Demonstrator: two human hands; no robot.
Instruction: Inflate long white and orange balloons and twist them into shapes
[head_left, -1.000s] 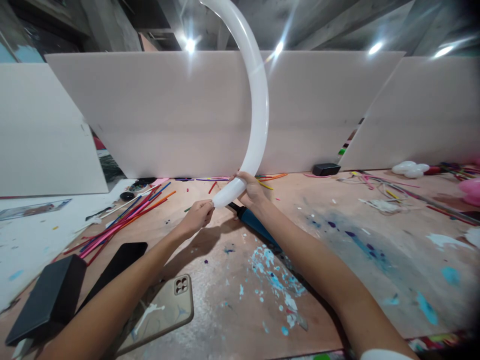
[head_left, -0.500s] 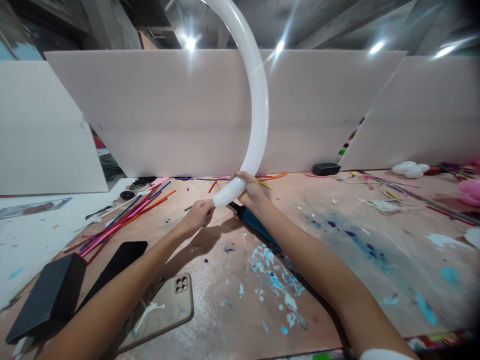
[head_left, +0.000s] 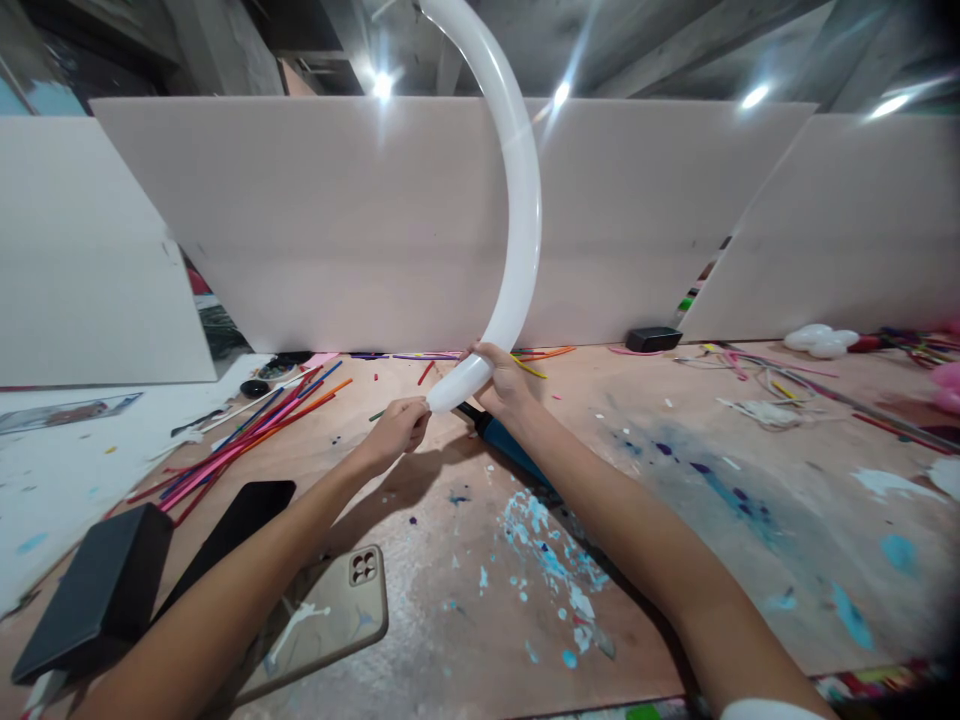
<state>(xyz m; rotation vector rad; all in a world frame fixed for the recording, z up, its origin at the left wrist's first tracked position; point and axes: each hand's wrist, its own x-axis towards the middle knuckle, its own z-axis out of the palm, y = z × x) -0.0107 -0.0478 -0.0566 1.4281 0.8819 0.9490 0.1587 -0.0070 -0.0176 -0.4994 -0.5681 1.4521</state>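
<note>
A long white modelling balloon [head_left: 523, 200], inflated, curves upward in a wide arc from my hands to the top of the view. My left hand [head_left: 399, 430] pinches its lower end, fingers closed at the tip. Just up from there, my right hand [head_left: 501, 380] wraps round the balloon's body from the right side. Below my right forearm a blue balloon pump [head_left: 514, 450] with a black nozzle end lies on the table, partly hidden by the arm.
Uninflated coloured balloons [head_left: 247, 430] lie in a bunch at left. A black box [head_left: 97, 590], a black phone [head_left: 240, 520] and a phone in a beige case [head_left: 330, 620] are near my left forearm. White boards [head_left: 375, 220] stand behind; a white balloon shape [head_left: 821, 340] sits far right.
The upper part of the white balloon has swayed slightly to the right, and its far end now shows at the top. Both hands keep their place and grip.
</note>
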